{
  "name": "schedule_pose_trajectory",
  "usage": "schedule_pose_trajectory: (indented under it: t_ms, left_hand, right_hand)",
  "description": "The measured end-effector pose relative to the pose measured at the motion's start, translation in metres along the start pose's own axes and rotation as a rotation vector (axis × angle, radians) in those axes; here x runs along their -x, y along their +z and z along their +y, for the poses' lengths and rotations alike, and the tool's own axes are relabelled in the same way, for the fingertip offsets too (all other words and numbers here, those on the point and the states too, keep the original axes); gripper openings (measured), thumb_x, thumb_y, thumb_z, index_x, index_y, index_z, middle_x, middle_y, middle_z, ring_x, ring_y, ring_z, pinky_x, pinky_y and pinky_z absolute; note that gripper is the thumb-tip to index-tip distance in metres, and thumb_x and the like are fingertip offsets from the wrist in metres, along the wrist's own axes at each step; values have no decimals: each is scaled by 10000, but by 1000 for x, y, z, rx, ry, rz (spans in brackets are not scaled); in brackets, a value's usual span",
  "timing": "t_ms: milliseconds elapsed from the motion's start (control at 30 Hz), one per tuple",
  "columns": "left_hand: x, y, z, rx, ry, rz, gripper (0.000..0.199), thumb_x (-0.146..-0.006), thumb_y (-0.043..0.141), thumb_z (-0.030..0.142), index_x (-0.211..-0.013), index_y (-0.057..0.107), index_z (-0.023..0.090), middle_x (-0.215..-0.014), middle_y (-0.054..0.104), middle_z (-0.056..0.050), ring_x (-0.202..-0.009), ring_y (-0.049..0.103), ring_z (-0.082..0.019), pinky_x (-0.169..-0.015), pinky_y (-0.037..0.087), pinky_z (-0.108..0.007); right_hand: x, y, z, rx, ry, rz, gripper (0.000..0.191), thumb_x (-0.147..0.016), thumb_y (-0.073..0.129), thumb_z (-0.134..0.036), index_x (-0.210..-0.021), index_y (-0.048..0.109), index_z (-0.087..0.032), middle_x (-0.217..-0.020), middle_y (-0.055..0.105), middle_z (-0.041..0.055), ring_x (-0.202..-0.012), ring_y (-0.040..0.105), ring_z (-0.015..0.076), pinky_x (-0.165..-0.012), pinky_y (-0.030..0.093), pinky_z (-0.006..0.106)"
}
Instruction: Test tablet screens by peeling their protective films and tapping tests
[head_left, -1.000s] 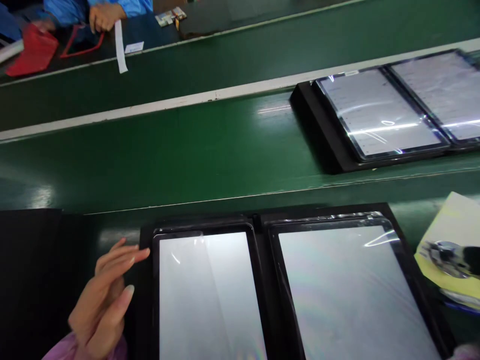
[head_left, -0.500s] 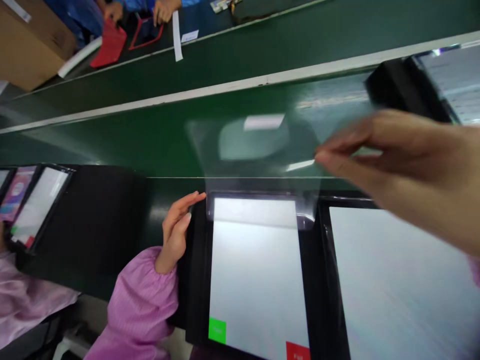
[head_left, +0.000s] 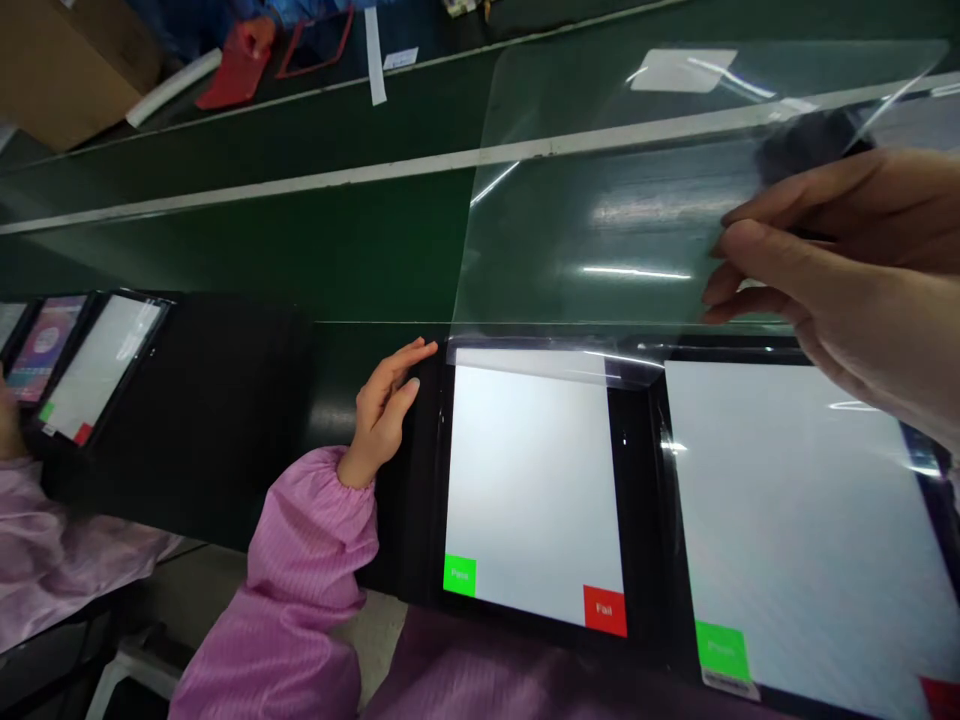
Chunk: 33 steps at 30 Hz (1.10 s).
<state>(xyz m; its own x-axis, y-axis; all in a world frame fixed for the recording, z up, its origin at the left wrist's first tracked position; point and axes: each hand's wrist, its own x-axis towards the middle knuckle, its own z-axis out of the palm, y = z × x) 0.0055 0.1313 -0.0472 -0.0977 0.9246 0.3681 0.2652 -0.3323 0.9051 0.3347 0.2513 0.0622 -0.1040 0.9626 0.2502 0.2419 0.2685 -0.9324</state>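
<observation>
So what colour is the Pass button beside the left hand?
The Pass button is green, best in the head view.

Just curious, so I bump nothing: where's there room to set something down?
Green belt shows bare between the white rail and the black pad, left of the clear film. It's crowded at the two tablets, beside the left hand and under the right hand.

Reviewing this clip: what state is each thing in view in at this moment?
Left hand: open, beside the black tablet holder.
Right hand: pinching the clear film, raised.
Clear film: lifted, lower edge over the left tablet's top.
Left tablet: lit, Pass and Fail buttons showing.
Right tablet: lit, green button showing.
</observation>
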Motion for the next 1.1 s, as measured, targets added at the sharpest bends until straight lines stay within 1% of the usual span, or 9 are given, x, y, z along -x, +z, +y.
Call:
schedule_pose_trajectory:
  t_ms: [233,433,533,667,800,900,967,1033,1100]
  left_hand:
    - [0,0,-1,-42,117,-19,295,-1049,609,333,-1312,724,267,-1338,759,-62,-1433,603,-279,-1217,514,-482]
    - [11,1,1,-28,110,-27,490,-1047,623,413,-1509,480,337,-1381,723,-59,-1445,587,-272,-1278,414,-533]
    - [22,2,11,4,66,-13,500,-1067,578,453,-1535,419,380,-1440,680,-61,-1450,581,-285,-1257,420,-562]
    - [37,2,35,-60,56,15,488,-1035,610,535,-1478,513,352,-1564,568,-79,-1485,532,-316,-1223,452,-552]
    - [52,2,59,-98,18,-63,542,-1015,617,578,-1500,508,361,-1626,505,-80,-1514,491,-336,-1246,426,-584]
    - [68,1,73,-84,24,-101,571,-1022,601,573,-1551,469,404,-1643,491,-58,-1504,505,-319,-1255,434,-549]
    - [84,-1,82,-75,27,-132,597,-1037,571,569,-1593,422,412,-1656,474,-59,-1499,512,-304,-1262,433,-524]
    - [105,-3,92,-121,16,-183,642,-1051,525,586,-1637,361,380,-1673,448,-89,-1520,487,-309,-1274,413,-530]
    - [129,-4,103,-291,-18,-250,669,-1060,509,577,-1657,332,332,-1676,441,-129,-1543,454,-328,-1307,330,-582]
  right_hand:
    - [32,-1,-4,-61,31,-40,338,-761,985,-407,-864,732,-209,-825,700,45,-679,729,200,-568,677,352]
    - [63,1,-4,-61,-21,-178,309,-846,907,-458,-926,714,-231,-833,698,18,-714,739,183,-581,678,320]
    - [75,0,-3,-89,-5,-240,265,-902,856,-406,-952,675,-219,-873,688,13,-714,741,175,-581,679,298]
    - [92,-2,0,-88,38,-300,213,-927,818,-350,-971,664,-210,-957,691,37,-740,754,194,-613,696,315]
    - [112,-5,1,-35,31,-328,198,-979,750,-398,-989,643,-231,-939,713,24,-625,728,165,-540,653,285]
    - [134,-5,-4,130,-71,-451,115,-1056,619,-350,-1053,601,-237,-857,735,-1,-432,606,115,-404,513,257]
    - [154,-4,-11,249,-190,-576,155,-1098,519,-309,-1201,581,-211,-770,730,-9,-395,576,131,-366,438,271]
    - [177,-6,-18,360,-349,-697,321,-1134,434,-306,-1392,539,-148,-901,788,50,-396,586,144,-361,439,300]
    - [194,-16,-23,433,-519,-790,377,-1148,387,-302,-1450,555,-151,-1164,790,99,-409,602,141,-368,469,329]
